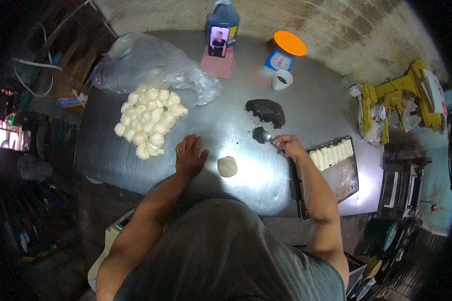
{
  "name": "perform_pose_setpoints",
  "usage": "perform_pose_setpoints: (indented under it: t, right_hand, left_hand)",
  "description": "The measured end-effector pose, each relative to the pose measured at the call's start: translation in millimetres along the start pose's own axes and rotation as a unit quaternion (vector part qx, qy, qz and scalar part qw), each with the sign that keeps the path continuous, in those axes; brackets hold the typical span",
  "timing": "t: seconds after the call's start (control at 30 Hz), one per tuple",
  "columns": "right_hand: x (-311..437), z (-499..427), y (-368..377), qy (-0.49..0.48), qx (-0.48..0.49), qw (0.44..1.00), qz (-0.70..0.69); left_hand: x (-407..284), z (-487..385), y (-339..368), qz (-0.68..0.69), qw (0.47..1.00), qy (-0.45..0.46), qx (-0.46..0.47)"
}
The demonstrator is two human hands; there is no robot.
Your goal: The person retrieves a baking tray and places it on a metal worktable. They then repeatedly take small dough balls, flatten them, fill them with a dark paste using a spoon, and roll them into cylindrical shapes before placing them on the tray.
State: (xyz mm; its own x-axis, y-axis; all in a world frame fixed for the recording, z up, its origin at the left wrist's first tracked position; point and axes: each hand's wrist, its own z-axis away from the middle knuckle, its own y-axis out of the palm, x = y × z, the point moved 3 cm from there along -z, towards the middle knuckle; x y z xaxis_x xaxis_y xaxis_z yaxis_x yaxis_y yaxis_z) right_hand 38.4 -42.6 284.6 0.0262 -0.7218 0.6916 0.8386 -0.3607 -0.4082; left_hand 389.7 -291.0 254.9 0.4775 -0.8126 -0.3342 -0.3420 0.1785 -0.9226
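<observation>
My right hand grips the handle of a metal spoon. The spoon's bowl meets a small clump of dark filling, just in front of a larger dark mound. My left hand rests palm down on the metal table with its fingers apart, holding nothing. Between the hands, nearer to me, lies one flattened round of dough. To the left of my left hand sits a cluster of pale dough balls, pressed against each other.
A baking tray on the right holds a row of shaped dough pieces. Clear plastic sheeting lies behind the dough balls. At the back stand a jug, a phone, a dial scale and a white cup.
</observation>
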Motion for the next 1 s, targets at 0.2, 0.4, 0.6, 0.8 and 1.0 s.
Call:
perform_pose_setpoints:
  t: [0.2,0.4,0.6,0.8,1.0]
  right_hand:
    - [-15,104,117,-0.116,-0.027,0.985,-0.123]
    - [-8,122,197,-0.276,-0.227,0.929,0.099]
    - [40,164,191,-0.145,-0.166,0.933,0.285]
    - [9,151,152,-0.125,-0.158,0.977,0.064]
    - [-50,126,216,-0.076,-0.083,0.966,-0.232]
  left_hand:
    - [0,2,-9,0.084,0.996,0.023,-0.006]
    - [-20,9,-16,0.151,0.975,0.147,0.074]
    - [-37,22,-3,0.213,0.967,0.107,0.095]
    - [-44,23,7,0.246,0.963,0.099,0.056]
    - [-48,16,8,0.266,0.959,0.071,0.066]
